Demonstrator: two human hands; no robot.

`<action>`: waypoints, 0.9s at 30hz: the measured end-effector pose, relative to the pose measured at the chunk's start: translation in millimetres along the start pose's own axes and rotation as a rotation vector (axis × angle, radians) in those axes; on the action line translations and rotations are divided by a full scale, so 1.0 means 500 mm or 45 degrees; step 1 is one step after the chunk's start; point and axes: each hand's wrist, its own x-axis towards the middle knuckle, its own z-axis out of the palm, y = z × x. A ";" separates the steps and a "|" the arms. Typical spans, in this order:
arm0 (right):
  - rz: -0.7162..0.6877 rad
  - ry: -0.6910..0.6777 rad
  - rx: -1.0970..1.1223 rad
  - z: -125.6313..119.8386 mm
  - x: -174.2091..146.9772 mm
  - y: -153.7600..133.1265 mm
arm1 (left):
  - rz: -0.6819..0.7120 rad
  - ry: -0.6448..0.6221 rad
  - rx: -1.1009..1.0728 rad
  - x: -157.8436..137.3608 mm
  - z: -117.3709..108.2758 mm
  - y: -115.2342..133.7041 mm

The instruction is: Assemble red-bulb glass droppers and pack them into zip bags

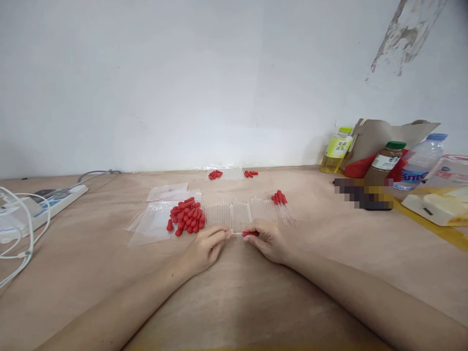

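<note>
My left hand (210, 246) pinches a thin clear glass dropper tube (237, 234), held level just above the table. The fingers of my right hand (268, 239) are closed on a red rubber bulb (250, 234) at the tube's right end. Behind both hands lies a row of clear glass tubes (237, 213), side by side. A heap of loose red rubber bulbs (187, 217) is left of that row, partly on clear plastic bags (151, 224). Several droppers with red bulbs fitted (281, 199) lie together at the right.
By the wall rests a bag of tubes and red bulbs (232, 173). A white power strip (58, 207) with cables is at left. At right stand a yellow-capped bottle (336, 151), a green-capped bottle (385, 163), a water bottle (424, 161) and a grey bag (383, 136).
</note>
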 end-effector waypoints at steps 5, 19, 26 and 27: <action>-0.072 0.004 -0.011 -0.001 -0.001 -0.006 | 0.035 -0.025 0.019 0.000 -0.004 0.005; -0.155 -0.198 -0.353 -0.006 0.000 -0.016 | 0.023 -0.055 0.175 0.000 0.004 0.024; -0.165 -0.235 -0.399 -0.005 0.011 -0.020 | -0.006 -0.053 0.158 -0.001 0.008 0.025; -0.168 -0.230 -0.382 -0.007 0.013 -0.021 | -0.037 -0.060 0.143 -0.002 0.010 0.025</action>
